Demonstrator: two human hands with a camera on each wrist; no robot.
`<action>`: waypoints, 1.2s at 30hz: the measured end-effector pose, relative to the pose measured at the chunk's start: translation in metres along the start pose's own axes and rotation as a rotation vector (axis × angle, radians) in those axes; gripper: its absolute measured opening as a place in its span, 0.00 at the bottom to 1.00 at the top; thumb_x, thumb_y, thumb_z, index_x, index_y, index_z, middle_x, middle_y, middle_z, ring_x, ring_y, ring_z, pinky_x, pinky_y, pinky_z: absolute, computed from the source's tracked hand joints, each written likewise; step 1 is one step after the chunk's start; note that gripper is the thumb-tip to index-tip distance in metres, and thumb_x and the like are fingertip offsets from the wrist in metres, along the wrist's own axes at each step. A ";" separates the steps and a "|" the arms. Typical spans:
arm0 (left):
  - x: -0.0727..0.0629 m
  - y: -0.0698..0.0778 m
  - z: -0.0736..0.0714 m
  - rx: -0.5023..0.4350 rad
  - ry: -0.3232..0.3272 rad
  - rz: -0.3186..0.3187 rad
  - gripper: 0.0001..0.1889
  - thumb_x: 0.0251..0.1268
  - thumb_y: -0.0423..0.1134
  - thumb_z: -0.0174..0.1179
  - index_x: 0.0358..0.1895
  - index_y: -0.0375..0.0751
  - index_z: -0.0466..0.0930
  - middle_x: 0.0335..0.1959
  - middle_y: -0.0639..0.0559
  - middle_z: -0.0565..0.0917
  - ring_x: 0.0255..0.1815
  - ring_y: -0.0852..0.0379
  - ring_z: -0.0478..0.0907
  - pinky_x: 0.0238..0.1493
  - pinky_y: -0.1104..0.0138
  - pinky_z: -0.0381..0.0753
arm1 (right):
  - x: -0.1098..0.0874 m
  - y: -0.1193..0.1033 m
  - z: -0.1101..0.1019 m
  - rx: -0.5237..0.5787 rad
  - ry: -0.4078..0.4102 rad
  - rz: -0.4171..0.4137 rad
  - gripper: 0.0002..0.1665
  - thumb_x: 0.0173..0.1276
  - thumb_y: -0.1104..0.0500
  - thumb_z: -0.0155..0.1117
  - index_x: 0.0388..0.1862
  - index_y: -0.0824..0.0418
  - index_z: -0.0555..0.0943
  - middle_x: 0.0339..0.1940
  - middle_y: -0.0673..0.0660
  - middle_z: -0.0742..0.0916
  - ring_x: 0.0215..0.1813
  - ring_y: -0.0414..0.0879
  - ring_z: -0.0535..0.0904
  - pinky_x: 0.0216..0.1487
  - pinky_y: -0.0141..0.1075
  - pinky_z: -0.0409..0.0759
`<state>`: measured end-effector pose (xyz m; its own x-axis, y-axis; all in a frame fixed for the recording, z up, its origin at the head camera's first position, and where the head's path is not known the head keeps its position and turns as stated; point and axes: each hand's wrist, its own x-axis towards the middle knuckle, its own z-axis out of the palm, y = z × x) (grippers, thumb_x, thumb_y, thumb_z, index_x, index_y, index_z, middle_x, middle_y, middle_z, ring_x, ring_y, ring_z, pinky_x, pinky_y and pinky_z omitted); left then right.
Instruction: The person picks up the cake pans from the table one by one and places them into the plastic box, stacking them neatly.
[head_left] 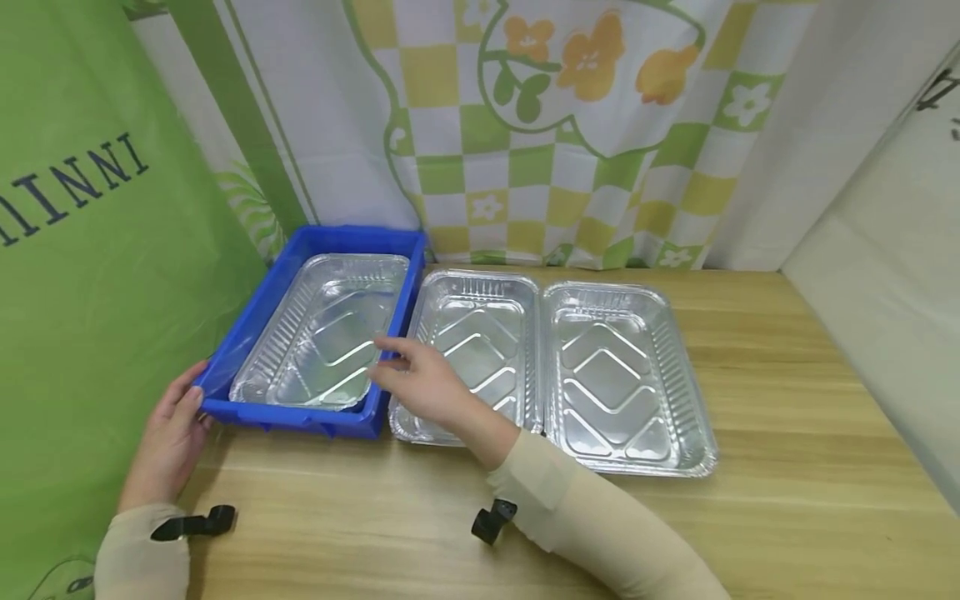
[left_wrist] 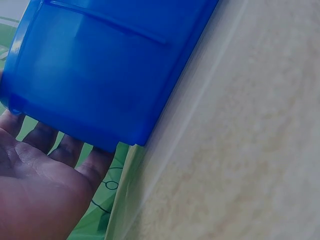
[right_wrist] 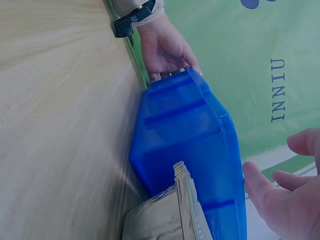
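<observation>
A blue plastic bin (head_left: 300, 418) stands at the table's left side, with a foil tray (head_left: 273, 350) inside it. At the bin's front left corner, my left hand (head_left: 174, 433) holds the edge, thumb by the rim and fingers along the outer side. The left wrist view shows those fingers (left_wrist: 67, 147) against the blue wall. My right hand (head_left: 423, 383) is over the bin's right rim with fingers extended toward the foil tray, gripping nothing. In the right wrist view its fingers (right_wrist: 257, 185) are close to the rim; contact is unclear.
Two more foil trays, a middle one (head_left: 480, 333) and a right one (head_left: 611, 375), stand side by side right of the bin on the wooden table (head_left: 787, 400). A green sheet (head_left: 97, 250) hangs at the left, a checked curtain (head_left: 525, 192) behind.
</observation>
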<state>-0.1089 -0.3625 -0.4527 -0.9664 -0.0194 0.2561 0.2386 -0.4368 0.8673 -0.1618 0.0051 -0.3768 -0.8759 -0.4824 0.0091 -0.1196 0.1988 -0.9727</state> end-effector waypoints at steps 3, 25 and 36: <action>0.000 0.000 0.000 -0.019 -0.003 -0.005 0.23 0.79 0.28 0.41 0.73 0.37 0.60 0.62 0.48 0.74 0.61 0.58 0.74 0.59 0.71 0.74 | -0.003 0.001 -0.001 -0.010 0.004 -0.011 0.30 0.69 0.52 0.64 0.69 0.55 0.72 0.61 0.58 0.82 0.54 0.44 0.82 0.51 0.34 0.81; -0.001 0.000 0.002 -0.038 0.006 -0.011 0.22 0.78 0.27 0.42 0.72 0.36 0.62 0.62 0.47 0.75 0.60 0.57 0.75 0.57 0.72 0.76 | -0.029 -0.004 -0.107 0.258 0.238 -0.112 0.24 0.70 0.68 0.58 0.64 0.73 0.70 0.62 0.65 0.77 0.58 0.56 0.78 0.58 0.39 0.80; -0.002 0.002 0.003 -0.024 0.012 -0.019 0.22 0.79 0.28 0.41 0.73 0.37 0.61 0.62 0.48 0.75 0.61 0.58 0.75 0.59 0.72 0.75 | -0.078 0.023 -0.182 0.249 0.348 -0.072 0.25 0.71 0.69 0.54 0.65 0.78 0.66 0.61 0.63 0.74 0.60 0.50 0.73 0.58 0.40 0.80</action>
<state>-0.1060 -0.3608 -0.4500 -0.9718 -0.0221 0.2348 0.2185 -0.4587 0.8613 -0.1812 0.2030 -0.3574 -0.9799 -0.1626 0.1155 -0.1074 -0.0577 -0.9925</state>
